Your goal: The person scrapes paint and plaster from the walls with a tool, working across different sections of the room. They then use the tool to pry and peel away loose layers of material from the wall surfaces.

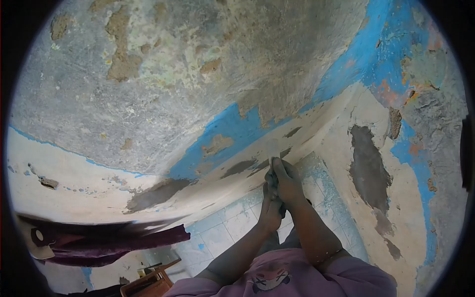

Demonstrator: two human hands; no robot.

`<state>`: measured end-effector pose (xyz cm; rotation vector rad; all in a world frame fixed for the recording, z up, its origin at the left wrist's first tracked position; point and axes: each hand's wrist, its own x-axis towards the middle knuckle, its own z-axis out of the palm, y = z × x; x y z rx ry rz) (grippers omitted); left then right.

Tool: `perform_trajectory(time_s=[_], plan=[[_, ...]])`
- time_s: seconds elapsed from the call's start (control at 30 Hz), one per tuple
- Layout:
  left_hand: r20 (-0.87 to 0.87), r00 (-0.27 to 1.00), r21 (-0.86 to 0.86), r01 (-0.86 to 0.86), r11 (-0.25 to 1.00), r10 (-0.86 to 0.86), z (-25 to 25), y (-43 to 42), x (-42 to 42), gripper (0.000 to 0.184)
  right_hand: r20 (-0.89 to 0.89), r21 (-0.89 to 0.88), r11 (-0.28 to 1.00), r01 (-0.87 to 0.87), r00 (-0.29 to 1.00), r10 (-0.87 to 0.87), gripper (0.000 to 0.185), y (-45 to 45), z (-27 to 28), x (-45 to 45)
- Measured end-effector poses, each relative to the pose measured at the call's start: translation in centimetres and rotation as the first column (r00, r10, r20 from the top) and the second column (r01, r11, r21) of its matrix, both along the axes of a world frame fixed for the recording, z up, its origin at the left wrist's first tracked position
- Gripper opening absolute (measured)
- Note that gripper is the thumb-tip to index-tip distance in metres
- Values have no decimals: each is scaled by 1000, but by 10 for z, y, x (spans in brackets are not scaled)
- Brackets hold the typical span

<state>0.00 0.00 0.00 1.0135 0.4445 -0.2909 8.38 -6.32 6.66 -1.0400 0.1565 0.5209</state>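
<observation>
In the head view, my right hand [288, 184] is closed round a scraper [273, 147] whose flat, pale blade points up toward the wall. Its handle is mostly hidden in my fingers, and the thumb lies along the upper side. Just below, my left hand [271, 212] is pressed against the underside of my right hand, fingers together; what they grip is hidden. Beyond the blade is the lower wall [309, 132], off-white with dark bare patches. A band of blue paint [247, 123] with ragged edges runs above it. I cannot tell whether the blade touches the wall.
Rough grey plaster [173, 99] covers the upper wall. At the right, another wall [341, 143] meets it in a corner. A dark purple cloth [133, 242] hangs at the lower left, above a wooden piece of furniture [148, 283]. The tiled floor [232, 230] has blue-white flakes and dust.
</observation>
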Motion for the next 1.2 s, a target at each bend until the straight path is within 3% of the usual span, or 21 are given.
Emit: perform_trajectory(time_s=[0.07,0.2,0.23,0.27,0.37,0.4,0.47,0.53,0.6,0.67,0.7,0.77,0.83,0.87,0.93,0.97,1.03,1.07,1.1,1.17,1.2], plan=[[83,993,-72,-74,995,80,-11,-5,16,51,172,-149,989,12,985,14,34,2,12,15],[159,984,2,-88,996,86,17,-8,15,47,131,-136,989,56,991,-39,35,12,8,4],[80,979,34,-188,981,185,22,-16,10,27,121,-130,990,62,992,-46,34,10,-1,-4],[5,959,79,-282,956,283,25,-18,8,23,110,-120,990,68,992,-55,34,9,-4,-7],[62,964,58,-262,963,258,19,-8,21,23,191,-208,970,122,978,-82,37,13,11,10],[274,955,104,-149,983,116,11,1,30,28,183,-211,971,117,980,-78,37,13,10,9],[230,958,89,-197,976,172,4,-5,26,30,45,-58,997,48,998,-45,39,11,11,14],[178,959,84,-240,967,223,21,-12,16,32,89,-86,995,60,995,-52,37,7,0,3],[276,953,181,-175,968,121,35,-12,10,18,153,-105,991,79,986,-63,35,9,-4,8],[300,952,294,-149,944,57,7,-2,26,13,213,-109,991,75,976,-50,35,14,-5,18],[309,951,404,-121,907,-11,-2,3,31,13,205,-109,991,74,977,-50,35,14,-1,16],[346,938,394,-119,911,-27,-15,2,28,8,37,-18,998,60,998,-59,38,11,10,16],[427,899,630,-215,746,-102,-9,-4,18,7,58,-71,996,46,997,-42,38,6,-3,3],[437,893,631,-223,743,-103,-1,-5,16,7,101,-121,992,39,994,-27,39,5,-4,4],[260,946,171,-242,955,193,20,-11,14,14,161,-143,989,49,987,-26,38,7,5,14],[259,947,173,-239,955,190,14,-5,17,14,197,-169,984,55,980,-21,38,8,7,15],[256,937,625,27,780,-237,-7,13,27,15,145,-131,990,42,989,-23,38,9,8,18],[435,845,809,-215,547,-310,-14,11,23,15,96,-98,995,28,995,-18,38,8,7,18],[431,848,809,-211,549,-309,-12,6,19,15,91,-100,995,27,996,-18,38,8,4,15],[358,929,615,-155,773,-98,-4,-3,10,15,169,-15,994,106,980,-102,35,10,-6,5],[369,924,616,-162,771,-101,6,-7,14,15,181,-11,994,107,978,-103,35,11,-8,6]])
